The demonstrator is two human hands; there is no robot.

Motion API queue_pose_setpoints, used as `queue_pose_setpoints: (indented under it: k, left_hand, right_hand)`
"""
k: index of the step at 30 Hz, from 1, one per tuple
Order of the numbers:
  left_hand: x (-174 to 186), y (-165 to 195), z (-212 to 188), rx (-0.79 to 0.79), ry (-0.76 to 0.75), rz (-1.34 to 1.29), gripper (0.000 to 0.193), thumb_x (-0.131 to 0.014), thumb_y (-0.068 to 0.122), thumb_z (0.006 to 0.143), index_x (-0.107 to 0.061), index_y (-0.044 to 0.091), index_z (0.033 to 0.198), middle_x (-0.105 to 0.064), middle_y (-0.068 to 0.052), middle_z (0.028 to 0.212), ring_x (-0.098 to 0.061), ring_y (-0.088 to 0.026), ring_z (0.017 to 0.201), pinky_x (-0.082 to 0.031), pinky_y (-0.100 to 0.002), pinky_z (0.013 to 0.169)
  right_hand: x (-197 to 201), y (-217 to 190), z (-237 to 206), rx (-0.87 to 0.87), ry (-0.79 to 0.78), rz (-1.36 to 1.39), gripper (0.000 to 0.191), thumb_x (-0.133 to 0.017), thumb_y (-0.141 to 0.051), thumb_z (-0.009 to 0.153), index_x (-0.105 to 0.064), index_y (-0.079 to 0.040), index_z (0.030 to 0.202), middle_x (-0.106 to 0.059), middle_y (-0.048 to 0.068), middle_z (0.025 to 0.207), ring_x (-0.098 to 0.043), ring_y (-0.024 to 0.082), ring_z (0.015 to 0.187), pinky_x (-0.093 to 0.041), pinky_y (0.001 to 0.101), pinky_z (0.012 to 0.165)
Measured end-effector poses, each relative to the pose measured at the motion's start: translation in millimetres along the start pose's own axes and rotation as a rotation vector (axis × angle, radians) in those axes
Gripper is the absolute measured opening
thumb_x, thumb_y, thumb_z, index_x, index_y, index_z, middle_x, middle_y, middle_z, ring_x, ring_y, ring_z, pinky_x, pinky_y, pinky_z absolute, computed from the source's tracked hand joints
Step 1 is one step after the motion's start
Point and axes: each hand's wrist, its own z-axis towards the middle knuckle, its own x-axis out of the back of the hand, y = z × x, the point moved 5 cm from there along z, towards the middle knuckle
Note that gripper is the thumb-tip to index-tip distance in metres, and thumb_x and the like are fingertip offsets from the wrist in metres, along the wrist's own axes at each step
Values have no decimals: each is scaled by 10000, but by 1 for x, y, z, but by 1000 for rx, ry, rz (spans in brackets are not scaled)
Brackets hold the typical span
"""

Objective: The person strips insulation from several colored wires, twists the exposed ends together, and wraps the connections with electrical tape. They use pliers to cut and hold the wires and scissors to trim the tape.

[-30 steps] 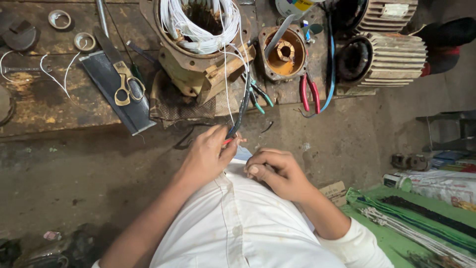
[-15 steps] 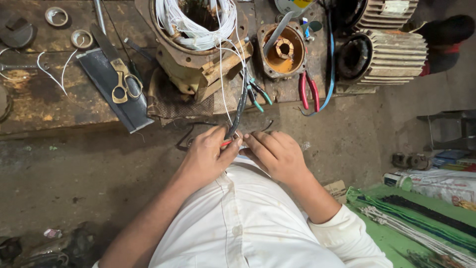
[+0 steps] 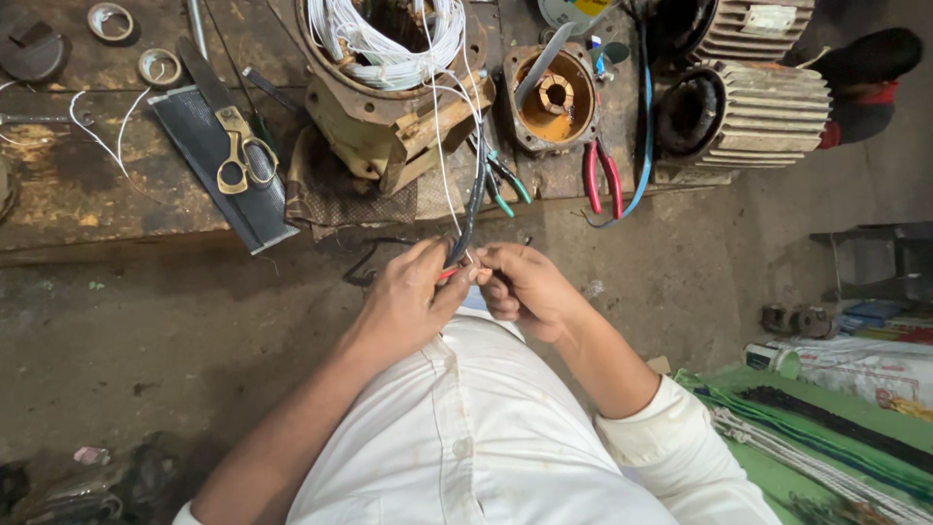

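My left hand (image 3: 406, 295) and my right hand (image 3: 525, 284) meet in front of my chest, fingertips together on the ends of thin wires. A black sleeved lead (image 3: 473, 199) and white wires (image 3: 439, 146) run from my fingers up to a motor stator (image 3: 389, 73) on the wooden bench, its bore packed with white winding wire. A bit of red shows between my left fingers. I cannot tell which hand pinches which wire.
On the bench (image 3: 97, 194) lie scissors (image 3: 236, 146) on a dark mat, red-handled pliers (image 3: 603, 175), green-handled cutters (image 3: 505, 185), an orange end cover (image 3: 549, 97) and two finned motor housings (image 3: 748, 112). A green mat (image 3: 826, 437) with cable bundles lies lower right on the floor.
My right hand has moved left to meet my left hand at the wire ends. Both hands rose slightly toward the bench edge.
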Motion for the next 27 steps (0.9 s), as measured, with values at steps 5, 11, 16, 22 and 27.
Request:
queue_pose_setpoints:
  k: [5,11,16,22,27]
  left_hand:
    - [1,-2,-1,57,-4,-4,226,-650,194,973,-658,4,1095,-682,-212,1003,-693,-394,882,-553,-448,745]
    - [2,0,1,22,-11,-22,226,-634,210,987,-660,6,1082,-672,-217,991,-691,-393,877,-551,-449,743]
    - [-1,-2,1,39,-3,4,218,-652,205,977,-652,4,1062,-664,-207,976,-695,-380,849,-546,-446,707]
    - [1,-3,0,26,19,46,219,-656,194,957,-657,10,1077,-670,-202,983,-679,-399,837,-538,-454,695]
    - [3,-3,2,20,2,28,213,-658,211,974,-662,19,1065,-671,-205,991,-673,-408,844,-536,-461,708]
  right_hand:
    - [8,-23,-11,104,99,-32,238,-700,-234,993,-595,-21,1003,-600,107,890,-567,198,728,-468,307,617]
    - [-10,-69,-42,1010,263,-1041,285,-789,-164,847,-661,-40,1069,-673,128,971,-630,296,795,-493,388,683]
    - [-9,-48,-32,895,176,-917,196,-758,-145,905,-669,-44,1047,-644,95,861,-619,281,718,-485,392,634]
    - [0,-13,-24,77,-43,-116,271,-723,-181,921,-653,-42,1142,-661,95,904,-634,261,738,-501,370,656]
    - [6,-56,-32,600,178,-850,338,-694,-210,934,-639,-41,1221,-676,94,940,-646,245,755,-513,352,675]
